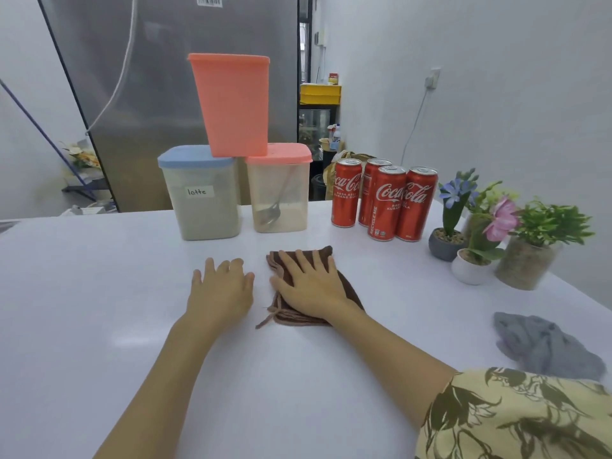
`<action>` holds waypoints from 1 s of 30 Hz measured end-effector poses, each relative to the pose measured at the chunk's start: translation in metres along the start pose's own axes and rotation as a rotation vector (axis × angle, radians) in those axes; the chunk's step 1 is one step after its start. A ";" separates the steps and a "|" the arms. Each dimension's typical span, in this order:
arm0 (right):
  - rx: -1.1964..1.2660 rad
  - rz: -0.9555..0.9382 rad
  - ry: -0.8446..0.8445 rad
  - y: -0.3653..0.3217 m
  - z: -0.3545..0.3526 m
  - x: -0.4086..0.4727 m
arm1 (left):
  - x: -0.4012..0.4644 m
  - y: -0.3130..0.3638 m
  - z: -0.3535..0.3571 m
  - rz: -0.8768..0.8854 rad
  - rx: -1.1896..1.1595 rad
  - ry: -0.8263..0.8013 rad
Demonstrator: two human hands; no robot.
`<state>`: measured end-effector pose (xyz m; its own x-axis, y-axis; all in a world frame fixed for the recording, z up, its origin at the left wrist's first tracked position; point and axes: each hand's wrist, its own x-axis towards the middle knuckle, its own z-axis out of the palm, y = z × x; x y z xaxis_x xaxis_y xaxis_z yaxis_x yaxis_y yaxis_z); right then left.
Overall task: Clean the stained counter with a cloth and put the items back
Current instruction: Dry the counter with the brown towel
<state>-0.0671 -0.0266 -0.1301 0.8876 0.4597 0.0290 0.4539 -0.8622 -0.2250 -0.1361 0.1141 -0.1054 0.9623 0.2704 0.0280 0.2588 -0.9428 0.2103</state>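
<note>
Right hand (309,286) pressed flat on the brown cloth (344,286), fingers straight and spread, so grip apart and nothing clamped. Cloth folded, lying mid-counter (99,293), just in front of the tubs. Left hand (221,286) flat on the bare counter right beside it, fingers relaxed, grip apart too, not touching the cloth. Behind: blue-lidded tub (203,197) labelled "latte", pink-lidded tub (280,193) with a spoon (273,210) inside, tall pink tub (233,104) stacked across both. Four cola cans (385,202) bunched to the right, then small potted plants (490,233). Crumpled grey cloth (543,346) near the right edge, well apart from the hands.
</note>
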 end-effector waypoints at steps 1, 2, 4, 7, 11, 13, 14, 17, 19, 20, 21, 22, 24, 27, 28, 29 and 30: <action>-0.011 -0.017 -0.005 0.000 0.000 -0.007 | 0.000 0.000 0.000 -0.001 0.001 -0.004; -0.015 -0.027 -0.006 0.001 0.000 -0.014 | 0.000 0.001 0.000 0.001 0.004 -0.003; -0.011 -0.033 -0.008 0.002 0.000 -0.028 | 0.000 0.001 -0.002 0.014 0.009 0.008; -0.039 0.003 -0.037 0.006 -0.002 -0.046 | -0.003 0.004 -0.001 0.032 -0.002 -0.004; -0.028 0.184 -0.021 0.006 -0.002 -0.061 | -0.012 0.009 -0.011 0.087 0.044 -0.145; -0.010 0.286 -0.007 0.006 -0.004 -0.060 | -0.018 0.009 -0.030 0.121 0.073 -0.228; -0.008 0.326 -0.002 0.006 -0.005 -0.057 | -0.019 0.008 -0.040 0.136 0.073 -0.253; 0.004 0.425 0.030 0.003 -0.006 -0.041 | -0.015 0.002 -0.063 0.179 0.066 -0.267; 0.016 0.470 0.047 0.000 -0.006 -0.028 | -0.009 0.002 -0.068 0.202 0.083 -0.278; 0.026 0.486 0.051 -0.001 -0.006 -0.023 | -0.006 0.002 -0.068 0.212 0.091 -0.294; 0.038 0.498 0.055 -0.002 -0.006 -0.016 | -0.001 0.003 -0.067 0.222 0.095 -0.307; 0.047 0.508 0.059 -0.002 -0.006 -0.010 | 0.003 0.005 -0.067 0.230 0.098 -0.320; 0.056 0.521 0.073 0.000 -0.005 0.004 | 0.015 0.009 -0.066 0.240 0.094 -0.335; 0.054 0.516 0.078 0.004 -0.004 0.023 | 0.029 0.018 -0.064 0.240 0.104 -0.356; 0.056 0.512 0.079 0.006 -0.004 0.031 | 0.036 0.021 -0.064 0.234 0.126 -0.368; 0.066 0.509 0.079 0.009 -0.004 0.039 | 0.043 0.024 -0.064 0.227 0.155 -0.386; 0.081 0.509 0.078 0.012 -0.005 0.046 | 0.051 0.027 -0.066 0.217 0.191 -0.405</action>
<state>-0.0199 -0.0168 -0.1263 0.9989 -0.0335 -0.0316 -0.0415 -0.9516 -0.3046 -0.0859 0.1150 -0.0335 0.9408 0.0017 -0.3390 0.0227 -0.9981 0.0581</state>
